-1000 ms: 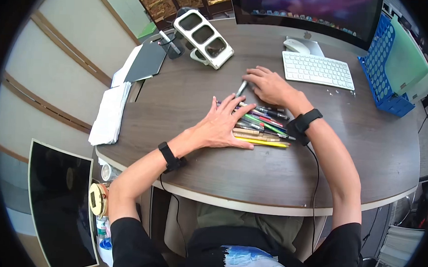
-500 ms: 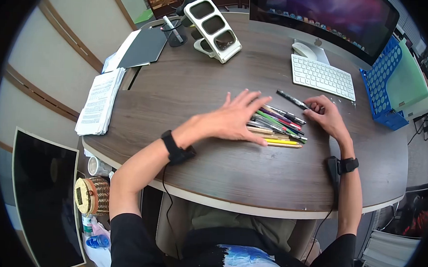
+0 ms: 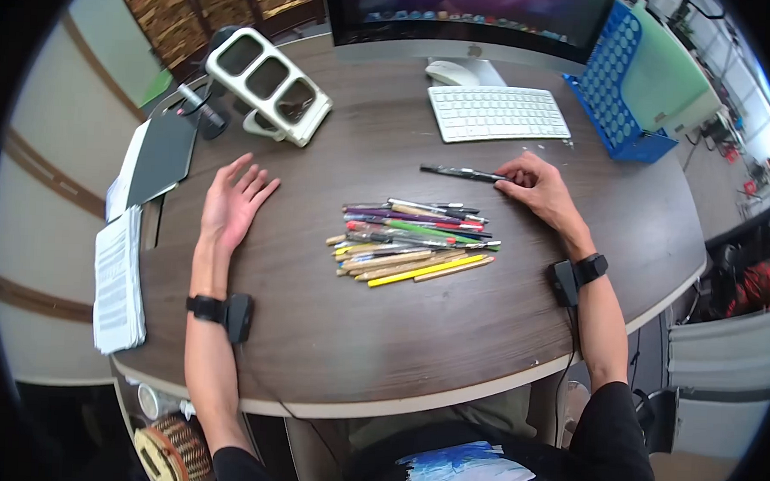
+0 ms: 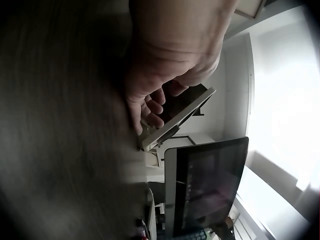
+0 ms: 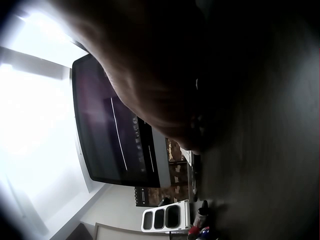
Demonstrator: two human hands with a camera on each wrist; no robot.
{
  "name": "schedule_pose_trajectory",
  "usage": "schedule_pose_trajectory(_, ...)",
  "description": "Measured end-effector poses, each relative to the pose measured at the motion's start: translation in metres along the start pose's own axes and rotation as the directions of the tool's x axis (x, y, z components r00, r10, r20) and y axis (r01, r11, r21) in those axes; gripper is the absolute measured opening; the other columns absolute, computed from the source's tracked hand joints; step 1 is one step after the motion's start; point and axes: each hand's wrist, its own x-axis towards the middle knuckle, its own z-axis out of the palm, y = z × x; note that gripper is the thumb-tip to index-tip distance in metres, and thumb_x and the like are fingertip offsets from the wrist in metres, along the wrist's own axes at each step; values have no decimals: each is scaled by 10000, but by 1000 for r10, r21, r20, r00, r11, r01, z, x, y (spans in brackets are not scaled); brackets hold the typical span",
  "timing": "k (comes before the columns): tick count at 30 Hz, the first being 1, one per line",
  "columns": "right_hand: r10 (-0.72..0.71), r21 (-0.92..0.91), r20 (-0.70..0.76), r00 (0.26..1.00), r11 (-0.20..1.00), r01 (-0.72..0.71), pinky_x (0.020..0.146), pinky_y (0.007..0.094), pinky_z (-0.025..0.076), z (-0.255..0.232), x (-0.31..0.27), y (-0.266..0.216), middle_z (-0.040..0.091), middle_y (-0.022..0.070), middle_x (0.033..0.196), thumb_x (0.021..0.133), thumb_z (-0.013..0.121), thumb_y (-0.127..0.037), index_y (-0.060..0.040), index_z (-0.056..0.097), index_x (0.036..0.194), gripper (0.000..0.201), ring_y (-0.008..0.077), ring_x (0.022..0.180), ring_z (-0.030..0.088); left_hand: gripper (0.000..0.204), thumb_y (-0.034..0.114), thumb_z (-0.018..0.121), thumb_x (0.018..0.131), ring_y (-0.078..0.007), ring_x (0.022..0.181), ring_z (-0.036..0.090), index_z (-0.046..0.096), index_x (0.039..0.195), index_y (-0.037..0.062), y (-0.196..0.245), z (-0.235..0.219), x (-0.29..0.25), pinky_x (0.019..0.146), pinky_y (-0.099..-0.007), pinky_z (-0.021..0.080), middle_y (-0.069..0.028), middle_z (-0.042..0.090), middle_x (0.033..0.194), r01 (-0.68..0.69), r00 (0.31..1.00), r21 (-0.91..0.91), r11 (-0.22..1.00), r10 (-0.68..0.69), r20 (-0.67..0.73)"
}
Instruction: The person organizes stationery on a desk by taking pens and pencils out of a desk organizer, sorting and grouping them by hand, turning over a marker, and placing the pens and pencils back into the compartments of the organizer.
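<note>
A black pen (image 3: 461, 172) lies out to the left of my right hand (image 3: 537, 191), which pinches its right end between thumb and fingers just behind the pile. In the head view the pile of pens and pencils (image 3: 411, 242) sits mid-desk, roughly side by side, with a yellow pencil (image 3: 427, 271) along its near edge. Well to the left of the pile, my left hand (image 3: 236, 204) rests with loosely spread fingers and holds nothing. The left wrist view shows that hand (image 4: 167, 75) close over the desk. Shadow hides the right fingers in the right wrist view.
Behind the pile stand a white three-slot holder (image 3: 271, 85), a keyboard (image 3: 498, 114), a mouse (image 3: 452, 72) and a monitor (image 3: 476, 21). A blue file rack (image 3: 615, 87) is at the back right. Stacked papers (image 3: 119, 280) lie along the left edge, near a pen cup (image 3: 210, 121).
My left hand has come off the pile and swung left. My right hand has pulled the black pen from the pile's far side to the right. The head view has shifted.
</note>
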Motion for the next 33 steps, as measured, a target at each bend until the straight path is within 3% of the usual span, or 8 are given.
schedule_pose_trajectory(8, 8, -10, -6, 1000, 1000, -8, 667, 260, 444, -5, 1, 6, 605, -35, 872, 907, 871, -125, -50, 819, 1083, 198, 73, 755, 482, 387, 260, 605, 1109, -197, 1042, 627, 554, 1404, 13, 0, 9, -7, 1218, -550, 504, -73, 582, 1064, -42, 998, 143, 989, 36, 45)
schedule_pose_trajectory(12, 19, -60, -156, 988, 998, -28, 674, 246, 474, -3, 5, 33, 643, -43, 857, 932, 855, -135, -49, 812, 1121, 212, 54, 749, 521, 325, 225, 577, 1125, -156, 994, 613, 560, 1379, 22, -3, 8, -9, 1214, -526, 510, -34, 561, 1022, -120, 990, 223, 967, 99, 99)
schedule_pose_trajectory(15, 26, 26, -230, 973, 999, -21, 681, 233, 463, -6, 6, 32, 631, -57, 852, 947, 845, -145, -58, 798, 1162, 237, 38, 757, 521, 307, 202, 574, 1125, -148, 988, 610, 566, 1372, 21, -5, 11, -10, 1221, -514, 503, -28, 555, 1012, -136, 989, 270, 953, 115, 93)
schedule_pose_trajectory(19, 55, 69, -229, 972, 997, -40, 683, 223, 443, -11, 3, 32, 636, -67, 850, 960, 837, -154, -57, 796, 1106, 181, 31, 769, 526, 305, 186, 577, 1120, -152, 1015, 623, 571, 1366, 6, -7, 10, -10, 1228, -505, 497, -31, 574, 1028, -114, 992, 328, 938, 87, 95)
schedule_pose_trajectory(23, 6, 20, -34, 999, 1000, -5, 678, 249, 436, -9, -5, 12, 679, -41, 849, 972, 826, -208, -65, 803, 1044, 162, 51, 772, 542, 316, 171, 582, 1115, -168, 1072, 645, 574, 1368, -17, -9, 8, -9, 1235, -483, 492, -49, 604, 1070, -140, 988, 377, 916, 105, 111)
schedule_pose_trajectory(28, -57, -2, 235, 970, 998, 60, 675, 283, 440, 2, -14, -19, 691, -19, 821, 974, 814, -264, -69, 812, 1030, 202, 102, 756, 560, 311, 150, 572, 1115, -188, 1115, 661, 571, 1370, -29, -10, 7, -7, 1237, -467, 494, -65, 624, 1107, -148, 987, 404, 903, 112, 112)
schedule_pose_trajectory(32, -135, -19, 216, 967, 990, 142, 717, 310, 481, 15, -16, -33, 660, 25, 968, 985, 805, -282, -76, 774, 1237, 328, 129, 834, 584, 309, 144, 569, 1117, -195, 1133, 663, 570, 1371, -31, -10, 6, -6, 1237, -464, 495, -71, 627, 1115, -145, 988, 403, 904, 107, 115)
schedule_pose_trajectory(33, -136, -45, 261, 956, 987, 153, 803, 341, 509, 17, -18, -35, 644, 66, 1086, 1016, 769, -316, -73, 737, 1336, 403, 176, 951, 608, 307, 142, 567, 1118, -196, 1135, 663, 571, 1370, -33, -10, 7, -7, 1238, -465, 494, -73, 627, 1117, -147, 988, 411, 900, 111, 111)
